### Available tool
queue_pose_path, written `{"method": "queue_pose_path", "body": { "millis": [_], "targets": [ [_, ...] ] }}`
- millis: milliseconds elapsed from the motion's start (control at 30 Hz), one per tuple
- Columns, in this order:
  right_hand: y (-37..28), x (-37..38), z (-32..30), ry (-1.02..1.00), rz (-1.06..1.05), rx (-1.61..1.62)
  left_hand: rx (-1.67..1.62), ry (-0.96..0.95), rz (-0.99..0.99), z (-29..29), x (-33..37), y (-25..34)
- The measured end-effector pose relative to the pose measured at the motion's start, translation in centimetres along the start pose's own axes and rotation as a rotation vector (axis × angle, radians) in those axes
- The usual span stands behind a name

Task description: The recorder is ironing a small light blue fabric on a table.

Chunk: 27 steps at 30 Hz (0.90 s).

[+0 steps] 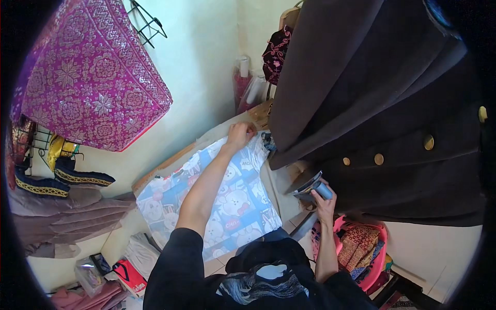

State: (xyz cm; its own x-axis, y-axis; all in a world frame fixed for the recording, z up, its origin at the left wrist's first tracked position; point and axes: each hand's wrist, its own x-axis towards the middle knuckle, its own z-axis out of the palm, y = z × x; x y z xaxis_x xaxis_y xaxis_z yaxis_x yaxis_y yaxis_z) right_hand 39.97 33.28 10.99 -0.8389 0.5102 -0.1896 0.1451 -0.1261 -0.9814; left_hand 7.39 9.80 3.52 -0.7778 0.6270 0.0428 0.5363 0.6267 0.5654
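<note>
The left hand [240, 135] lay at the far end of a flat board covered in pale blue cloth printed with cartoon animals [227, 201], its fingers curled and pressed onto the cloth's far edge; whether that grip pinched the fabric could not be told. Just right of the board, the right hand [324, 202] was closed round the bluish handle of a metal iron [310, 187], held clear of the cloth with its wedge-shaped sole tilted. Above the iron hung a dark brown coat [382, 93] with round gold buttons. Left of the board, a magenta cloth woven with silvery star patterns [93, 77] hung on the wall. Below the iron stood a pink plastic basket [380, 263] of patterned fabrics.
</note>
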Motion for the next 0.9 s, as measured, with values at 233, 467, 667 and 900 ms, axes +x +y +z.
{"method": "queue_pose_path", "body": {
  "millis": [233, 467, 667, 900],
  "targets": [
    [1.2, -3.0, -1.8, -0.025, -0.096, -0.201, -0.323, 0.158, -0.173, 1.3, 1.0, -1.7],
    [5.1, -3.6, -4.3, -0.165, 0.086, -0.189, -0.14, 0.099, -0.067, 1.4, 2.4, 0.4],
    [2.6, -5.8, -1.7, 0.104, -0.02, -0.191, 0.039, -0.147, 0.017, 0.1, 2.6, 1.0],
    [1.4, -11.5, 2.0, -0.391, 0.408, -0.265, -0.466, -0.145, -0.047, 3.4, 4.5, -2.8]
  ]
}}
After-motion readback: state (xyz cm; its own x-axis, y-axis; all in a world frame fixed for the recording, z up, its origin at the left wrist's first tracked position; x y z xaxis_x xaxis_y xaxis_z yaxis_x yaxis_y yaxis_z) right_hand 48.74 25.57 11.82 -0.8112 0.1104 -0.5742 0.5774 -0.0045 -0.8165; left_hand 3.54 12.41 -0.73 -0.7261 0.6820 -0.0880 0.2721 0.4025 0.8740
